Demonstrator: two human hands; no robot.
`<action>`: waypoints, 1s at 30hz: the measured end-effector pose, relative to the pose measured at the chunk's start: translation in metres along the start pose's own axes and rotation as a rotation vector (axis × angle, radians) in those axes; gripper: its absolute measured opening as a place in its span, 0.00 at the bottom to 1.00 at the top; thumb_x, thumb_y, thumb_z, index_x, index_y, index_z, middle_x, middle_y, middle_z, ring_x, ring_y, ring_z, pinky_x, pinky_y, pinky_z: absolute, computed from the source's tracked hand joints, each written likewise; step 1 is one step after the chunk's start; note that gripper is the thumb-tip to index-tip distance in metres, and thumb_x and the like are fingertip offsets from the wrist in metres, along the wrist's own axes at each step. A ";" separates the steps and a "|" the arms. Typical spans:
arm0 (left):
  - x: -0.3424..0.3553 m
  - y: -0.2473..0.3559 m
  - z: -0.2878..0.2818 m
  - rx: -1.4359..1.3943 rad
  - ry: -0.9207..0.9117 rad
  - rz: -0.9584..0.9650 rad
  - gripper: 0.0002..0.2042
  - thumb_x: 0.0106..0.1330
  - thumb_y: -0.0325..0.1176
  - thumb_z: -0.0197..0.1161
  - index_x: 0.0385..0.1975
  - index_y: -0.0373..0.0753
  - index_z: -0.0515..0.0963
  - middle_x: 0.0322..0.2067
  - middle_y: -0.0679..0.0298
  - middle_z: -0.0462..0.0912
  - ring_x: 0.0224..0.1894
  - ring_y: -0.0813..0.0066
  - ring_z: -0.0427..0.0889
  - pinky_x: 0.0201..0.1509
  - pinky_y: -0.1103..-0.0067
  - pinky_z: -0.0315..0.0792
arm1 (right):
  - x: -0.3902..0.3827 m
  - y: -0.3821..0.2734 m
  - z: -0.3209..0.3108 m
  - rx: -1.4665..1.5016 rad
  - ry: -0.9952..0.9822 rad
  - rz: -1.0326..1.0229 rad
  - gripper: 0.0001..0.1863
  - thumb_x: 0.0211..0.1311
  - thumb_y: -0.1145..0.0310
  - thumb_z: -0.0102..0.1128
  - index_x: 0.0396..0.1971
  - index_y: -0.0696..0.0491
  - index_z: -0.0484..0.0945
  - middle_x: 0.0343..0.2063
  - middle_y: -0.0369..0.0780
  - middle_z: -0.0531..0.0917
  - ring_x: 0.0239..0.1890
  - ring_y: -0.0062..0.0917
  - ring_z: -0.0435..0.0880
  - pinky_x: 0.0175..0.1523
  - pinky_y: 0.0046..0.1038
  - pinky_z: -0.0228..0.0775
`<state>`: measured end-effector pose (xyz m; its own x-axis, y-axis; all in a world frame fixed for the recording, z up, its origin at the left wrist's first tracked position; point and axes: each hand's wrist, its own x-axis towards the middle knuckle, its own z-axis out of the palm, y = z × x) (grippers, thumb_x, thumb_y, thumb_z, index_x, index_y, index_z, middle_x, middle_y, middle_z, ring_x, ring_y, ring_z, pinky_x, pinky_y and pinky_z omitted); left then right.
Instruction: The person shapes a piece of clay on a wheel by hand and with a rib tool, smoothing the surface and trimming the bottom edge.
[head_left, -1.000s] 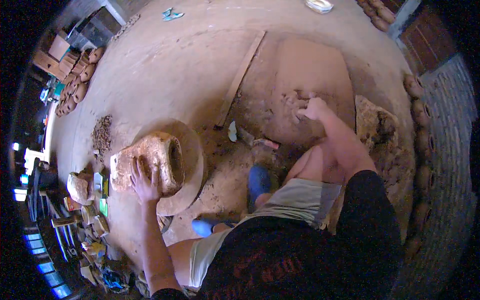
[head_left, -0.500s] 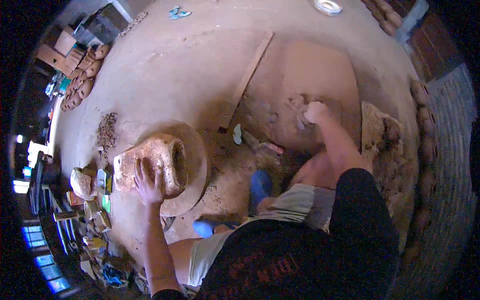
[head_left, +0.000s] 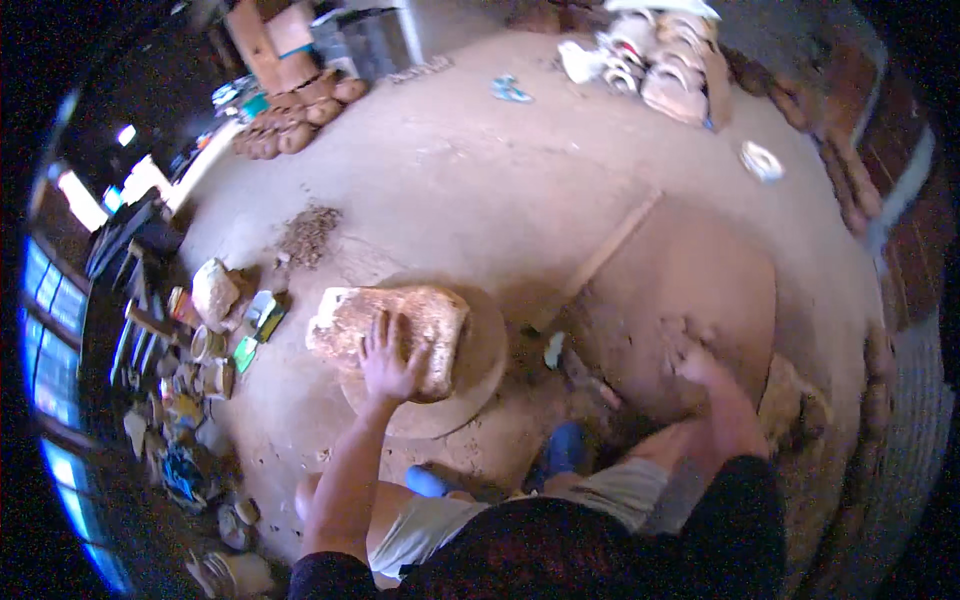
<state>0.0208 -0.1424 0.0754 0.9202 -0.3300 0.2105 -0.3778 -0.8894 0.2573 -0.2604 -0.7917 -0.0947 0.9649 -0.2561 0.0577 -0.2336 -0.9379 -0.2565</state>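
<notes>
Your left hand (head_left: 388, 362) lies flat, fingers spread, on the pale tan, rough rectangular clay block (head_left: 392, 330), which sits on a round earthen disc (head_left: 470, 375) on the dirt floor (head_left: 470, 170); judge it heavy, damp and crumbly at the edges — lift from beneath both long sides; your right hand (head_left: 692, 358) presses into the brown, flattened clay mound (head_left: 690, 290), its grip blurred — I cannot tell how the fingers stand.

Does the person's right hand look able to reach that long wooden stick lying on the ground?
Probably yes: the right hand rests on the clay patch, and the wooden stick lies along its edge with nothing between.
</notes>
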 end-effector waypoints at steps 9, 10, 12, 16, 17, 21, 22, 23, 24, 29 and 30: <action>-0.023 -0.032 -0.035 0.147 -0.083 -0.141 0.46 0.67 0.71 0.48 0.77 0.42 0.56 0.79 0.51 0.49 0.81 0.52 0.42 0.80 0.47 0.36 | 0.064 -0.128 -0.059 0.678 0.346 0.505 0.32 0.70 0.45 0.62 0.20 0.62 0.78 0.13 0.40 0.74 0.19 0.27 0.68 0.29 0.40 0.62; -0.016 -0.023 -0.030 0.106 -0.087 -0.129 0.47 0.66 0.71 0.50 0.77 0.42 0.56 0.79 0.52 0.48 0.82 0.52 0.40 0.80 0.48 0.35 | 0.070 -0.101 -0.077 0.533 0.455 0.535 0.34 0.70 0.44 0.61 0.18 0.62 0.75 0.11 0.39 0.71 0.18 0.26 0.64 0.28 0.43 0.60; -0.009 -0.016 -0.028 0.023 -0.110 -0.117 0.48 0.66 0.72 0.50 0.77 0.42 0.56 0.79 0.51 0.47 0.82 0.53 0.39 0.80 0.47 0.34 | 0.074 -0.064 -0.108 0.448 0.552 0.568 0.33 0.71 0.44 0.60 0.19 0.62 0.76 0.13 0.40 0.73 0.19 0.27 0.66 0.30 0.43 0.62; 0.022 0.054 -0.042 -0.420 -0.129 -0.098 0.44 0.69 0.65 0.56 0.76 0.38 0.59 0.76 0.44 0.55 0.78 0.49 0.53 0.80 0.56 0.46 | 0.039 -0.155 -0.218 0.474 0.861 0.689 0.29 0.76 0.47 0.54 0.30 0.63 0.81 0.26 0.45 0.83 0.28 0.31 0.76 0.39 0.40 0.70; 0.025 0.077 -0.046 -0.794 -0.086 -0.106 0.42 0.70 0.62 0.58 0.75 0.36 0.60 0.74 0.43 0.58 0.76 0.49 0.59 0.79 0.60 0.52 | 0.037 -0.169 -0.223 0.437 0.893 0.686 0.29 0.76 0.47 0.54 0.30 0.63 0.81 0.26 0.45 0.83 0.28 0.31 0.76 0.39 0.40 0.70; 0.010 0.132 -0.054 -1.863 -0.023 -0.585 0.35 0.75 0.55 0.58 0.67 0.29 0.67 0.65 0.49 0.73 0.65 0.61 0.73 0.69 0.66 0.68 | 0.058 -0.360 -0.157 0.592 0.518 0.010 0.27 0.69 0.57 0.58 0.59 0.61 0.70 0.57 0.53 0.74 0.60 0.44 0.70 0.67 0.43 0.61; 0.014 0.162 -0.044 -2.048 -0.219 -0.531 0.28 0.76 0.53 0.56 0.61 0.32 0.72 0.58 0.51 0.78 0.59 0.59 0.77 0.65 0.64 0.71 | 0.037 -0.408 -0.156 0.501 0.384 -0.170 0.31 0.66 0.59 0.61 0.64 0.60 0.66 0.62 0.55 0.70 0.67 0.48 0.67 0.73 0.44 0.56; 0.016 0.177 -0.041 -2.138 -0.352 -0.488 0.25 0.77 0.51 0.56 0.58 0.34 0.74 0.54 0.51 0.80 0.57 0.59 0.79 0.63 0.63 0.73 | 0.036 -0.436 -0.124 0.422 0.485 -0.356 0.35 0.53 0.61 0.67 0.60 0.60 0.72 0.66 0.57 0.66 0.74 0.53 0.58 0.77 0.51 0.46; 0.015 0.179 -0.040 -2.213 -0.453 -0.464 0.22 0.77 0.50 0.55 0.55 0.36 0.77 0.50 0.52 0.83 0.54 0.58 0.81 0.61 0.61 0.75 | 0.032 -0.444 -0.133 0.425 0.489 -0.348 0.35 0.53 0.61 0.67 0.60 0.60 0.72 0.66 0.57 0.66 0.74 0.53 0.58 0.77 0.51 0.46; -0.001 0.156 -0.078 -1.963 -0.493 -0.446 0.28 0.76 0.47 0.60 0.64 0.31 0.70 0.54 0.50 0.81 0.52 0.63 0.83 0.57 0.70 0.79 | 0.045 -0.439 -0.162 0.550 0.554 -0.463 0.54 0.54 0.20 0.50 0.64 0.55 0.73 0.71 0.57 0.62 0.77 0.59 0.50 0.77 0.62 0.34; -0.013 0.155 -0.058 -1.869 -0.476 -0.330 0.31 0.75 0.51 0.60 0.67 0.32 0.67 0.57 0.48 0.79 0.57 0.60 0.80 0.62 0.67 0.76 | 0.051 -0.455 -0.158 0.597 0.546 -0.501 0.59 0.54 0.16 0.40 0.67 0.55 0.71 0.72 0.56 0.61 0.77 0.58 0.50 0.77 0.62 0.33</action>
<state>-0.0554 -0.2578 0.1678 0.7933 -0.5770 -0.1941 0.4644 0.3673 0.8059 -0.1235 -0.4147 0.1770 0.7117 -0.0721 0.6987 0.4380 -0.7321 -0.5217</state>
